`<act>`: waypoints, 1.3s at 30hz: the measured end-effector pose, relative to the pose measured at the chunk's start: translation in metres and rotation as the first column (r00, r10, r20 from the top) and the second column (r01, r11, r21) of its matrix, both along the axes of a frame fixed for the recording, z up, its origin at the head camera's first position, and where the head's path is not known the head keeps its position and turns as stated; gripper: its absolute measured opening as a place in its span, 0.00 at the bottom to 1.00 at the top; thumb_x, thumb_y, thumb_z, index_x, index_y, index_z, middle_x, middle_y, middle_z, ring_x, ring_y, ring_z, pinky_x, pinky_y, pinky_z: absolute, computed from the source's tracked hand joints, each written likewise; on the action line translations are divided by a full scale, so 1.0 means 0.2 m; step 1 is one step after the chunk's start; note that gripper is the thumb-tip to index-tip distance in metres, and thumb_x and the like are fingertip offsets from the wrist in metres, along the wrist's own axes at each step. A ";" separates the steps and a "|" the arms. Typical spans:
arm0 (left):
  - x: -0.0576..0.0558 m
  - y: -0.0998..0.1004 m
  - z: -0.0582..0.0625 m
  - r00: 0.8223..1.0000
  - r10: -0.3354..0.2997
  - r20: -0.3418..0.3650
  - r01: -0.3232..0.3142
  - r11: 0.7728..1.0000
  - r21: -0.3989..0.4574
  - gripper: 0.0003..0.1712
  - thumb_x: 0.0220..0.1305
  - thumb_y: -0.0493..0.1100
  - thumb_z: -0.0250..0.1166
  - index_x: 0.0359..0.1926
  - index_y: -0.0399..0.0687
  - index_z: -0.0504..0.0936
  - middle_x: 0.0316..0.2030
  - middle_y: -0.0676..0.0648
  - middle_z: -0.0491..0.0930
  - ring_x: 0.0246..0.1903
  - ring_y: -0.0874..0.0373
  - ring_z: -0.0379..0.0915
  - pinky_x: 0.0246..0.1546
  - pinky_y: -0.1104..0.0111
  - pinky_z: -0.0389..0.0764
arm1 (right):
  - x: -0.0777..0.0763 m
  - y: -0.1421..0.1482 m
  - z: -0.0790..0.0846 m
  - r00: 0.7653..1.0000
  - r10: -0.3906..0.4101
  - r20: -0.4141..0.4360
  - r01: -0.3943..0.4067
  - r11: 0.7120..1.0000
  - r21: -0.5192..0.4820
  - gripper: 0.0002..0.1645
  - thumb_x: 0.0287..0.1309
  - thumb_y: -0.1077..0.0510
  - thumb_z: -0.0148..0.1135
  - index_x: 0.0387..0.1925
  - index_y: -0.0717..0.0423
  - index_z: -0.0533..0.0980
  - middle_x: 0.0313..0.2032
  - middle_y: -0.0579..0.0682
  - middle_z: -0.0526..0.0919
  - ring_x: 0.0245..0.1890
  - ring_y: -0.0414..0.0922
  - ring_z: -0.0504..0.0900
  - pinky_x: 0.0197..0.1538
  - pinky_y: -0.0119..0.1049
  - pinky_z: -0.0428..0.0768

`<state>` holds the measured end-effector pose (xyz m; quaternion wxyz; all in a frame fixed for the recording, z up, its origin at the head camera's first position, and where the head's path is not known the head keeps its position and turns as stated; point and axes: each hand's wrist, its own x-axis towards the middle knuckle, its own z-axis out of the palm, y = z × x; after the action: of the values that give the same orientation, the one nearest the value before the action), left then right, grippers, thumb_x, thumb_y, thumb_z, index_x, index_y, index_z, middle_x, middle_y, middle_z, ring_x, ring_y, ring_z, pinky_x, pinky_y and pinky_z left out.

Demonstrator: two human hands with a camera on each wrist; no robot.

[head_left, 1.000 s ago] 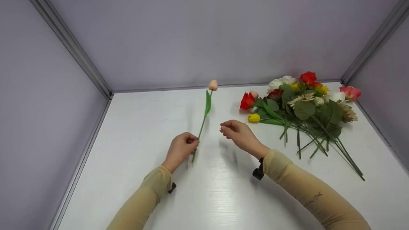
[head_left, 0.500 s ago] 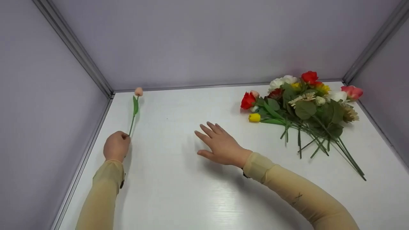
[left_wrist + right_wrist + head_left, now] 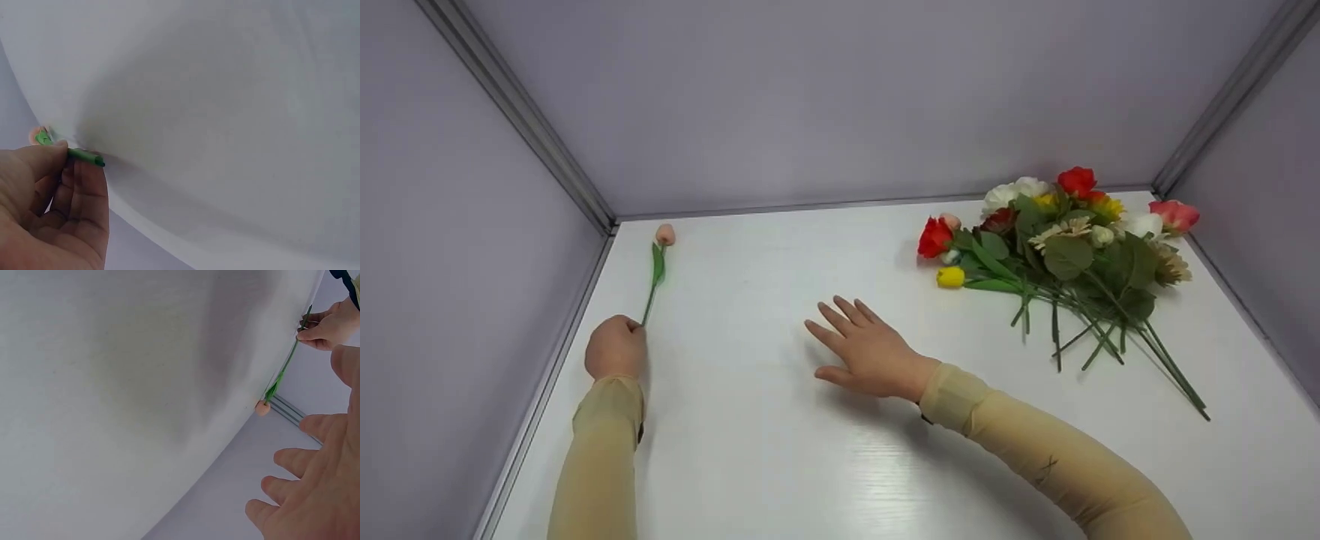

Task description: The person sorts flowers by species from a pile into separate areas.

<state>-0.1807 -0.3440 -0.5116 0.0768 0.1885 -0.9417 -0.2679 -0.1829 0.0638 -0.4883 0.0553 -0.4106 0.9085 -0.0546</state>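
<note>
Near the table's left edge my left hand (image 3: 616, 348) pinches the green stem of a pale pink tulip (image 3: 658, 262). Its bloom points toward the back left corner, with one long leaf below it. In the left wrist view, thumb and fingers of the left hand (image 3: 62, 202) grip the stem close to its cut end (image 3: 93, 158). My right hand (image 3: 874, 355) is spread over the middle of the table, palm down and holding nothing. The right wrist view shows its spread fingers (image 3: 298, 461), with the tulip (image 3: 275, 385) in the left hand beyond.
A heap of artificial flowers (image 3: 1069, 255) lies at the back right of the white table (image 3: 750, 450), stems toward the front right. A yellow tulip (image 3: 950, 277) and a red flower (image 3: 935, 238) stick out at its left. Grey walls (image 3: 840, 105) enclose the back and sides.
My left hand has carried the pink tulip from the middle to the left edge, lowering it slightly. My right hand has shifted left and spread its fingers. The flower heap has stayed put.
</note>
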 end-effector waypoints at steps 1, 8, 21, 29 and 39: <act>0.00 0.00 0.00 1.000 0.002 -0.008 -0.002 1.000 -0.003 0.14 0.71 0.36 0.54 0.42 0.29 0.84 0.41 0.30 0.83 0.42 0.33 0.79 0.42 0.43 0.78 | 0.00 0.00 0.00 1.000 -0.003 0.001 0.003 1.000 0.000 0.46 0.74 0.28 0.43 0.83 0.43 0.48 0.81 0.54 0.46 0.80 0.54 0.39 0.79 0.50 0.38; 0.00 -0.01 -0.01 1.000 0.008 -0.005 -0.008 1.000 0.002 0.15 0.71 0.36 0.54 0.45 0.28 0.84 0.43 0.29 0.83 0.44 0.32 0.80 0.44 0.43 0.79 | 0.00 0.03 -0.02 1.000 -0.010 0.005 0.010 1.000 -0.004 0.46 0.74 0.29 0.44 0.82 0.44 0.48 0.81 0.56 0.47 0.80 0.55 0.40 0.79 0.51 0.40; -0.07 0.18 0.03 0.976 -0.197 -0.093 0.182 0.972 -0.146 0.35 0.70 0.44 0.66 0.71 0.31 0.68 0.65 0.24 0.66 0.64 0.25 0.60 0.63 0.37 0.64 | -0.08 0.24 0.01 0.987 -0.161 0.031 0.163 0.980 -0.114 0.42 0.75 0.34 0.49 0.80 0.47 0.58 0.78 0.55 0.58 0.79 0.57 0.49 0.78 0.54 0.46; -0.08 0.64 0.06 0.859 -0.511 -0.008 0.489 0.827 -0.278 0.46 0.71 0.57 0.65 0.79 0.43 0.58 0.77 0.32 0.54 0.76 0.34 0.45 0.75 0.40 0.40 | -0.15 0.61 0.05 0.933 -0.357 0.046 0.349 0.866 -0.358 0.28 0.74 0.45 0.59 0.66 0.56 0.77 0.64 0.56 0.78 0.67 0.57 0.71 0.69 0.56 0.67; 0.07 1.20 0.10 0.605 -0.788 0.116 0.770 0.541 -0.338 0.48 0.70 0.67 0.61 0.82 0.57 0.54 0.80 0.44 0.49 0.79 0.45 0.40 0.76 0.46 0.36 | -0.15 1.21 0.09 0.778 -0.602 0.176 0.603 0.640 -0.477 0.22 0.75 0.48 0.57 0.57 0.58 0.82 0.54 0.59 0.81 0.57 0.60 0.74 0.56 0.61 0.73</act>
<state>-0.1666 -0.1039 -0.4920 0.0060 -0.2731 -0.9563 -0.1045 -0.2136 0.3061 -0.4709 -0.0761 -0.0840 0.9448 -0.3074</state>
